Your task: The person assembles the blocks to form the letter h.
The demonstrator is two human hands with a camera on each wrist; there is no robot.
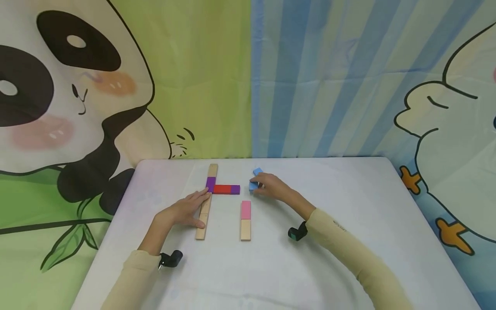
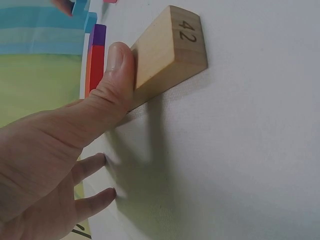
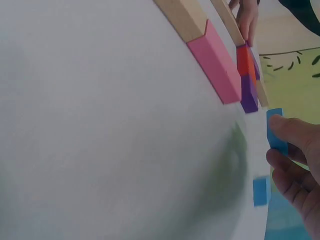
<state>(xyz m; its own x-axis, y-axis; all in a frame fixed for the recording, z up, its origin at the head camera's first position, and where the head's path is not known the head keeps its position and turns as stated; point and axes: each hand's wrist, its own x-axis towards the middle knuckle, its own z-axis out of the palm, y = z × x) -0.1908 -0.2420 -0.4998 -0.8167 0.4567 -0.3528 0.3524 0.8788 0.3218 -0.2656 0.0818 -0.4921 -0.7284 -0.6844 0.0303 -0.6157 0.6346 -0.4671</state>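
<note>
A column of plain wooden blocks [image 1: 200, 234] has a purple block [image 1: 211, 182] in its upper part. My left hand [image 1: 182, 212] rests along this column, fingertips near the purple block and thumb touching the side of a plain block marked 42 [image 2: 187, 37]. Its fingers are stretched and spread. To the column's right, a red block [image 1: 222, 189] and a second purple block [image 1: 235, 190] form a short row. Beyond that row's end, my right hand [image 1: 273, 187] pinches a blue block [image 3: 275, 132] between thumb and fingers. Another blue block [image 1: 257, 171] lies just behind it.
Nearer the front, a pink block [image 1: 246, 209] sits end to end with a plain wooden block [image 1: 246, 230]. All lie on a white-covered table [image 1: 348, 206]. Printed curtains with a panda [image 1: 77, 99] hang behind and beside it.
</note>
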